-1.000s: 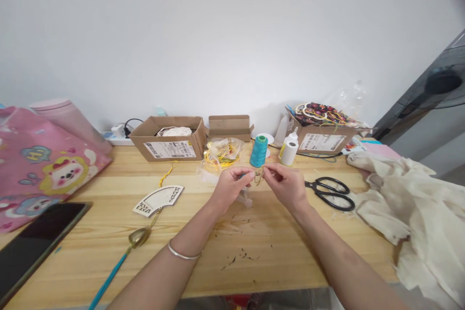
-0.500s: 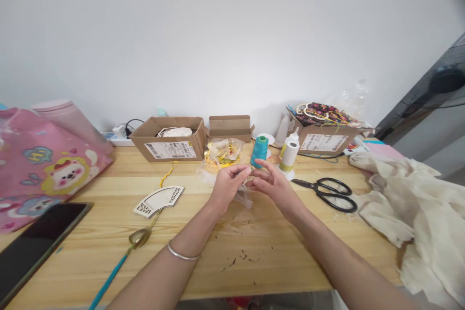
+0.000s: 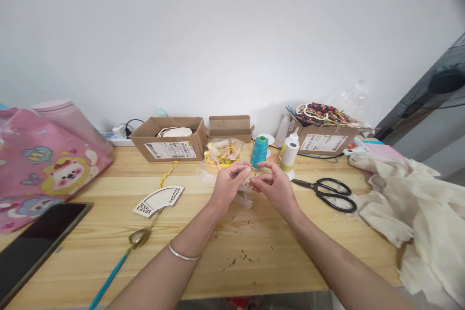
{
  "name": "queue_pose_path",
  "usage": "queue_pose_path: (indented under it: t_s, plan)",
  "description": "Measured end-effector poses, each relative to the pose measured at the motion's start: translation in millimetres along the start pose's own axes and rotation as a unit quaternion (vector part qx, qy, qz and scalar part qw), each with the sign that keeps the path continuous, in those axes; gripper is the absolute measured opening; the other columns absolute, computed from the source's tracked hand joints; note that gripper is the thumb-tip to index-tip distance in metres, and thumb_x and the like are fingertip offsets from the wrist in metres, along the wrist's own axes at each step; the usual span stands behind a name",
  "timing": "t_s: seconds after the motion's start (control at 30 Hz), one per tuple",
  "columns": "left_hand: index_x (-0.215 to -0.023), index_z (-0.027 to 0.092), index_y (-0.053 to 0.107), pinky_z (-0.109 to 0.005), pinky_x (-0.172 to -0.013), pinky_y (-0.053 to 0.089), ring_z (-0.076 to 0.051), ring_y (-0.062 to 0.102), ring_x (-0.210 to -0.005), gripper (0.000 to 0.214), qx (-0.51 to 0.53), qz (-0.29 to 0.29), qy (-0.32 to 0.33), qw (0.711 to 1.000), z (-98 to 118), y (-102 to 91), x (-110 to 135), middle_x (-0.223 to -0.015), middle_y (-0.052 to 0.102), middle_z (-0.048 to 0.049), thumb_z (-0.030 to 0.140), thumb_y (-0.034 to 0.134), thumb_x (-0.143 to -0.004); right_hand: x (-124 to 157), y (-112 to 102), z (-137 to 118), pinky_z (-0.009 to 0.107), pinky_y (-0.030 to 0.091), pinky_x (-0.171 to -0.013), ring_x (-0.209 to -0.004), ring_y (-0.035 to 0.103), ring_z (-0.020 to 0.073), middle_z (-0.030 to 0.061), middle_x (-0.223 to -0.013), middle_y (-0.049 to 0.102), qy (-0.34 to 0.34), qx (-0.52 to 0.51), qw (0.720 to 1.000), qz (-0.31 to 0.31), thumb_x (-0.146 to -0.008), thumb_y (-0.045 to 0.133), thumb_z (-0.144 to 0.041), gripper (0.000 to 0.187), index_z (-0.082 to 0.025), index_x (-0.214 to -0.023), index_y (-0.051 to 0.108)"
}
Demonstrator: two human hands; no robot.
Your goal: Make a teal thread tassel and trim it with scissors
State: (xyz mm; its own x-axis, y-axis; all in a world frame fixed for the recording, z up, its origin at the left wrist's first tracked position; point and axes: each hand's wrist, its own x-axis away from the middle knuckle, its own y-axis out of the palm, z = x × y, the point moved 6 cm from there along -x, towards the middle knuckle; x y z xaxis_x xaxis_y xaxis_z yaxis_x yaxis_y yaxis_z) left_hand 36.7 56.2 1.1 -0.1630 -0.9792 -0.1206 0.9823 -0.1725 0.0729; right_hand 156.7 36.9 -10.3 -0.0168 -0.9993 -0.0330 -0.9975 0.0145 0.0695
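Observation:
My left hand [image 3: 229, 185] pinches one end of a thin, yellowish cord [image 3: 254, 172], thumb against forefinger. Facing it, my right hand [image 3: 275, 186] has its forefinger stretched towards the left fingertips, and its thumb and bent fingers close on the cord's other side. The cord curves in a small loop between both hands, above the table; its exact shape is too small to make out. Just behind the fingers stands a teal thread spool [image 3: 259, 152]. A clear plastic bag [image 3: 242, 198] lies partly beneath the hands.
To the left lie a fan-shaped pendant [image 3: 160, 201] with a gold cap and teal tassel [image 3: 109, 281], and a phone [image 3: 36, 247]. Black scissors [image 3: 332, 193], a glue bottle [image 3: 289, 152] and cream cloth [image 3: 428, 223] are right. Cardboard boxes [image 3: 170, 147] line the wall.
My right hand has turned and drawn slightly down, its fingers now curled closer, with the cord loop showing between the hands. My left hand has barely moved.

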Motion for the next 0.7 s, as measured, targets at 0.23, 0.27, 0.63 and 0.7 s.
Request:
queue_pose_path:
  t_s: [0.23,0.27,0.63,0.7]
  plan:
    - [-0.071,0.016,0.065,-0.024,-0.079,0.038,-0.014,0.054,-0.087,0.016,-0.008,0.031,0.012,0.999,-3,-3.5,-2,-0.085,0.063,-0.0027,0.031,0.061,-0.068,0,-8,-3,0.024,0.047,-0.048,-0.048,0.058,0.0127,0.0021,-0.059,0.065,-0.077,0.138,0.987,0.018,-0.066,0.062,-0.038,0.027,-0.016,-0.080,0.053]
    - [-0.072,0.016,0.064,-0.023,-0.078,0.038,-0.014,0.054,-0.086,0.016,-0.010,0.031,0.015,0.999,-3,-3.7,-2,-0.085,0.063,-0.0024,0.031,0.060,-0.069,0,-8,-3,0.023,0.047,-0.047,-0.048,0.058,0.0126,0.0024,-0.059,0.065,-0.089,0.153,0.984,0.016,-0.068,0.061,-0.038,0.025,-0.016,-0.077,0.055]
    - [-0.077,0.015,0.062,-0.019,-0.062,0.037,-0.008,0.049,-0.065,0.022,-0.041,-0.056,0.001,0.998,-5,5.0,-1,-0.071,0.060,0.0007,0.035,0.056,-0.073,-1,-15,-11,0.022,0.045,-0.053,-0.056,0.058,0.0117,0.0026,-0.068,0.066,-0.182,0.297,0.936,0.043,-0.076,0.054,-0.032,0.019,-0.019,-0.082,0.066]
    - [-0.077,0.015,0.062,-0.019,-0.061,0.037,-0.008,0.048,-0.064,0.022,-0.047,-0.061,0.002,0.997,-4,5.1,-1,-0.072,0.060,0.0006,0.036,0.055,-0.073,-2,-15,-12,0.022,0.045,-0.055,-0.058,0.059,0.0119,0.0026,-0.070,0.067,-0.192,0.305,0.932,0.031,-0.077,0.053,-0.031,0.019,-0.019,-0.085,0.067]
